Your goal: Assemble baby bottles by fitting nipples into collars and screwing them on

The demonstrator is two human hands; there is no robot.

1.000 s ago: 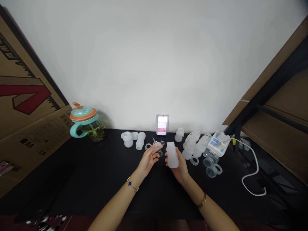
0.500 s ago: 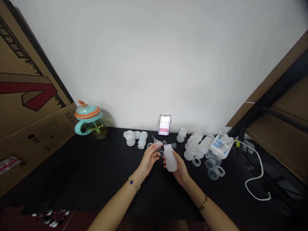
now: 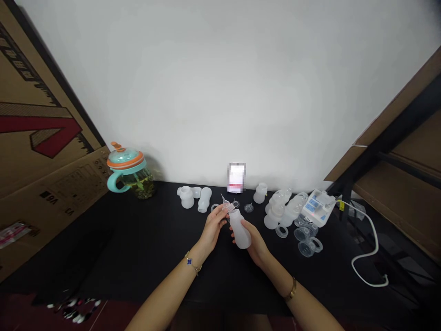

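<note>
My right hand (image 3: 255, 244) is wrapped around a frosted white plastic bottle (image 3: 239, 228), tilted with its neck pointing up and left. My left hand (image 3: 212, 227) pinches a small clear plastic piece (image 3: 226, 205) with a thin point, held right at the bottle's mouth. Both hands hover over the black table (image 3: 144, 248), just in front of small clear rings and caps (image 3: 248, 208) lying there.
More white bottles (image 3: 279, 209) and clear rings (image 3: 308, 239) lie to the right, beside a white device (image 3: 319, 207) with a white cable (image 3: 370, 257). Two bottle parts (image 3: 196, 198) sit left, then a teal-and-orange lidded jar (image 3: 129, 172). Cardboard boxes (image 3: 37, 138) flank the left side.
My right hand has tipped the bottle leftward and moved it toward my left hand, so its mouth now meets the small clear piece. The view shifted slightly.
</note>
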